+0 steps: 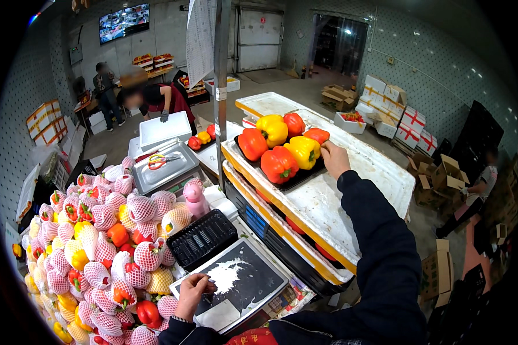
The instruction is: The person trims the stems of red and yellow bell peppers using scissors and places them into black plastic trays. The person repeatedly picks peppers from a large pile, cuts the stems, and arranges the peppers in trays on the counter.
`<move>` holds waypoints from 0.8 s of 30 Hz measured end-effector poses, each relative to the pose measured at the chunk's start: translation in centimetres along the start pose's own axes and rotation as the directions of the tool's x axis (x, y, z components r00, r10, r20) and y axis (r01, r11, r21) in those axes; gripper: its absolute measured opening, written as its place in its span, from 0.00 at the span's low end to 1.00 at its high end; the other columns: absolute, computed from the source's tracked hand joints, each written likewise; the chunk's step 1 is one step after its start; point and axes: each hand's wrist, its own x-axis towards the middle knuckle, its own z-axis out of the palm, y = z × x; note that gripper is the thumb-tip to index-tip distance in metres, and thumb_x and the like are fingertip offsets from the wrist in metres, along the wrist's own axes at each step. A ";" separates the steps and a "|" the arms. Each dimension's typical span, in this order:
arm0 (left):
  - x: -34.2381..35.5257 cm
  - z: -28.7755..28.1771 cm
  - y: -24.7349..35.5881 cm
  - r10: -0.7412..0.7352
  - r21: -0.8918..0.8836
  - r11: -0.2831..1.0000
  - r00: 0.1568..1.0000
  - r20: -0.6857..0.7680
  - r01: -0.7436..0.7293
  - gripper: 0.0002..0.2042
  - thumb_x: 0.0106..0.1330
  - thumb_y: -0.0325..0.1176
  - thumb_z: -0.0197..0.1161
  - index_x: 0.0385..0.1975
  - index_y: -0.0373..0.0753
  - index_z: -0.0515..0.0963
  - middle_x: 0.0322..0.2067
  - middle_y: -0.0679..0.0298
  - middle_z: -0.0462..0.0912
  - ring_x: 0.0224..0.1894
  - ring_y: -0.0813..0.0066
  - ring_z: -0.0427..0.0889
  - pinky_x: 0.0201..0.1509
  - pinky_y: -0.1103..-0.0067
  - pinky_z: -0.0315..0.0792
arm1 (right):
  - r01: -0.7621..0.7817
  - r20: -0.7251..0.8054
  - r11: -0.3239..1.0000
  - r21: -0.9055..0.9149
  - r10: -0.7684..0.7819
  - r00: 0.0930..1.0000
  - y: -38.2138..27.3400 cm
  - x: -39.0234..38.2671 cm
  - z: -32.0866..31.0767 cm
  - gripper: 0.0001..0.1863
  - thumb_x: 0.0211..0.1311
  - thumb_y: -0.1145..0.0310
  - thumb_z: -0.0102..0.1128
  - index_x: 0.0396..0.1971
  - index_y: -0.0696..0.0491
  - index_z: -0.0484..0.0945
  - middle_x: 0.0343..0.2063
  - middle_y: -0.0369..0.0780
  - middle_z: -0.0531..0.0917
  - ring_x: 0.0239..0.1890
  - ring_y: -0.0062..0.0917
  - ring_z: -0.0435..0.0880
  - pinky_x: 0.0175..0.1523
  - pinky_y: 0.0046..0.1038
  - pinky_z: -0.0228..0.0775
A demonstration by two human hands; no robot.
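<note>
My right hand [335, 159] reaches forward and grips the right end of a black tray [286, 183] on a white foam lid. Red and yellow bell peppers [279, 164] fill that tray. Low in the picture, my left hand [193, 291] has its fingers drawn together; whatever is in them is too small to make out. Beneath it lies a dark flat board [256, 275] with a light rim, bearing a patch of white bits [225, 275] and a pale card [217, 315]. Just beyond stands another black tray [201, 238], with nothing in it.
Bell peppers in foam nets [106, 253] are heaped on the left. Scissors [158, 161] lie on a metal lid [172, 172] near a pink bottle [195, 198]. A metal post [220, 98] rises by the stacked foam lids [385, 167]. Several people work farther off.
</note>
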 end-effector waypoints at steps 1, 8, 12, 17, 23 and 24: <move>-0.1 0.0 0.0 -0.002 -0.003 1.000 1.000 -0.001 0.002 0.12 0.73 0.34 0.57 0.41 0.28 0.77 0.30 0.58 0.84 0.31 0.72 0.86 0.39 0.79 0.80 | -0.008 0.010 1.000 -0.030 0.008 1.000 0.1 0.0 0.0 0.07 0.66 0.66 0.56 0.36 0.54 0.79 0.28 0.51 0.84 0.34 0.50 0.83 0.41 0.46 0.74; -1.5 -0.6 -0.3 0.050 0.065 0.997 0.998 -0.031 -0.048 0.11 0.73 0.33 0.57 0.39 0.29 0.78 0.28 0.60 0.85 0.30 0.76 0.84 0.36 0.81 0.78 | -0.083 0.057 0.989 -0.119 0.091 0.994 0.2 0.5 -1.1 0.07 0.64 0.71 0.53 0.33 0.52 0.81 0.25 0.49 0.84 0.32 0.46 0.84 0.40 0.42 0.75; -3.3 -0.8 0.0 0.045 0.081 0.996 0.998 -0.044 -0.042 0.12 0.72 0.34 0.58 0.39 0.29 0.79 0.29 0.60 0.85 0.30 0.77 0.83 0.36 0.81 0.77 | 0.001 0.073 0.999 -0.052 0.003 0.997 -0.6 1.1 -2.1 0.12 0.63 0.77 0.44 0.33 0.56 0.80 0.19 0.41 0.82 0.20 0.27 0.83 0.28 0.27 0.75; -6.4 -1.8 -0.8 0.045 0.136 0.990 0.998 -0.048 -0.038 0.11 0.71 0.33 0.57 0.40 0.29 0.78 0.30 0.62 0.83 0.31 0.78 0.81 0.37 0.82 0.75 | -0.122 0.153 0.946 0.300 0.079 0.985 -11.1 -0.4 -5.7 0.11 0.69 0.68 0.51 0.38 0.60 0.78 0.19 0.44 0.83 0.21 0.27 0.85 0.29 0.28 0.77; -11.6 -3.2 -4.5 -0.028 0.197 0.980 0.999 -0.017 0.031 0.13 0.72 0.35 0.58 0.44 0.29 0.77 0.33 0.62 0.83 0.36 0.79 0.82 0.42 0.81 0.77 | 0.036 0.368 0.888 0.459 -0.227 0.901 -25.2 -7.7 -7.6 0.11 0.69 0.71 0.54 0.29 0.61 0.77 0.19 0.38 0.80 0.22 0.18 0.80 0.29 0.21 0.71; -12.4 -3.7 -5.2 -0.031 0.209 0.977 0.999 -0.011 0.032 0.13 0.72 0.35 0.58 0.44 0.29 0.77 0.33 0.62 0.84 0.36 0.78 0.82 0.43 0.81 0.77 | 0.087 0.385 0.875 0.476 -0.296 0.875 -27.6 -9.7 -7.5 0.10 0.69 0.72 0.54 0.28 0.62 0.77 0.19 0.38 0.80 0.22 0.19 0.80 0.29 0.22 0.71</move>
